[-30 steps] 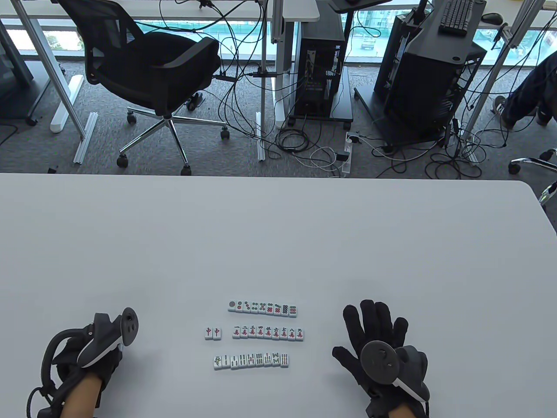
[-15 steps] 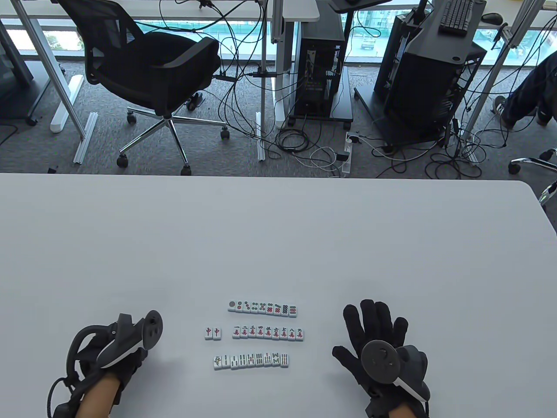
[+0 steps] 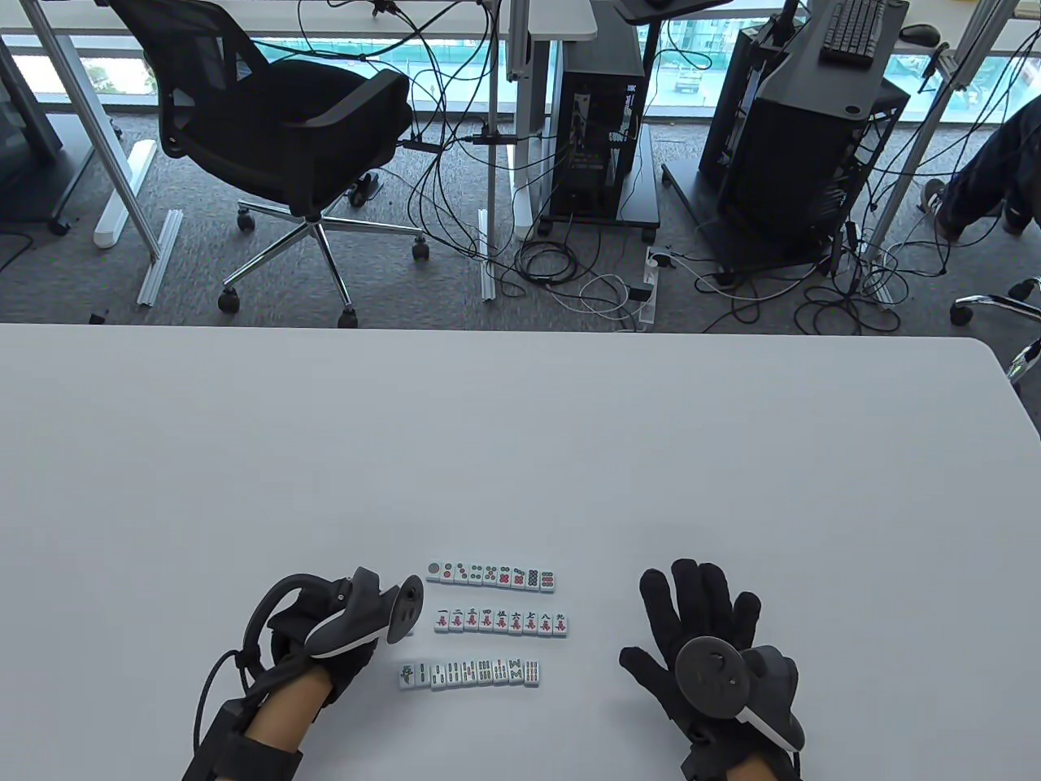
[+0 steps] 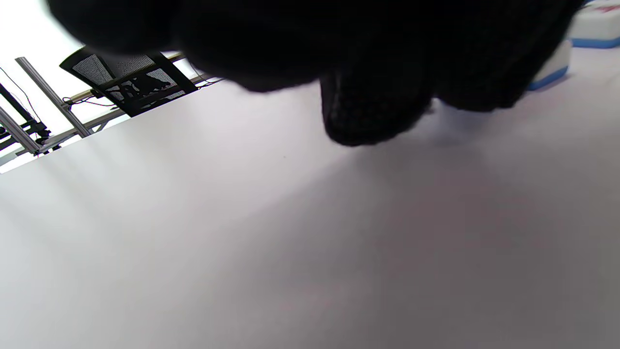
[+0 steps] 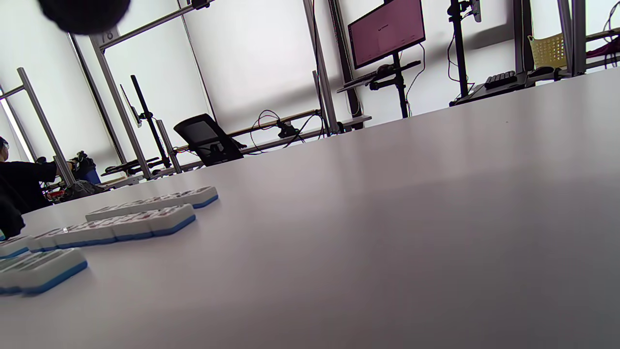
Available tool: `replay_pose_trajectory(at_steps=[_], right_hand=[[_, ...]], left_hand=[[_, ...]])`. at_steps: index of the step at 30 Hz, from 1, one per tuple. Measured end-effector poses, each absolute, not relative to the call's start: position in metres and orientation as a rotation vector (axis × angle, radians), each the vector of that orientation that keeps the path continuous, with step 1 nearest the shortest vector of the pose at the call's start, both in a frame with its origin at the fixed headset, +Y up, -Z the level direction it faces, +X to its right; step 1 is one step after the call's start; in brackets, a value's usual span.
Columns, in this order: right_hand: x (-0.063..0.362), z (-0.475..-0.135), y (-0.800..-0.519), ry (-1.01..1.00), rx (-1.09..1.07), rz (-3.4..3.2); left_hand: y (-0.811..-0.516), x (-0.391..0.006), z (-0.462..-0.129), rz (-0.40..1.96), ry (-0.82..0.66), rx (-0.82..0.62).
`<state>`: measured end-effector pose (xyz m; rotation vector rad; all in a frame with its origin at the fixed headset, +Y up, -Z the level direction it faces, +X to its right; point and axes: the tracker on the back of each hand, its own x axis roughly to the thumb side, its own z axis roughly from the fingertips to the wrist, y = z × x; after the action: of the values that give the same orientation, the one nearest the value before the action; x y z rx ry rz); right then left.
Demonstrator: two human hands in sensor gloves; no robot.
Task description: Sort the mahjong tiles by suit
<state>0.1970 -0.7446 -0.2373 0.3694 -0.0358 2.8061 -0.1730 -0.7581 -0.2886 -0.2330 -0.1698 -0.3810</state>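
Three rows of white, blue-backed mahjong tiles lie face up near the table's front: dots (image 3: 490, 576), characters (image 3: 501, 623) and bamboo (image 3: 470, 673). My left hand (image 3: 350, 659) hovers just left of the characters row, and its tracker covers the spot beside that row. In the left wrist view my dark fingers (image 4: 373, 111) reach down to the table beside a tile (image 4: 550, 72); whether they pinch it is hidden. My right hand (image 3: 699, 618) lies flat with spread fingers, right of the rows, touching no tile. The right wrist view shows the same rows (image 5: 126, 225) from the side.
The white table (image 3: 520, 455) stretches far beyond the tiles. Behind its far edge stand an office chair (image 3: 276, 138), computer towers (image 3: 598, 138) and loose cables on the floor.
My left hand has slid right from the table's front left to the left end of the characters row, now covering the two red-character tiles there. My right hand has stayed put.
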Motion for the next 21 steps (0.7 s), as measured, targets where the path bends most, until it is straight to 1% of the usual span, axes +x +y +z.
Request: replay_pose_trajectory(at_steps=[7, 13, 18, 21], right_hand=[[0.197, -0.237, -0.745, -0.031, 0.372, 2.799], [0.197, -0.237, -0.745, -0.03, 0.372, 2.81], [0.197, -0.237, -0.744, -0.033, 0.368, 2.819], [0.198, -0.237, -0.744, -0.036, 0.359, 2.823]], left_hand=[[-0.766, -0.167, -0.29, -0.43, -0.167, -0.252], [-0.767, -0.167, -0.286, -0.454, -0.168, -0.254], [-0.763, -0.173, -0.281, -0.441, -0.162, -0.248], [-0.755, -0.182, -0.274, -0.407, -0.155, -0.2]])
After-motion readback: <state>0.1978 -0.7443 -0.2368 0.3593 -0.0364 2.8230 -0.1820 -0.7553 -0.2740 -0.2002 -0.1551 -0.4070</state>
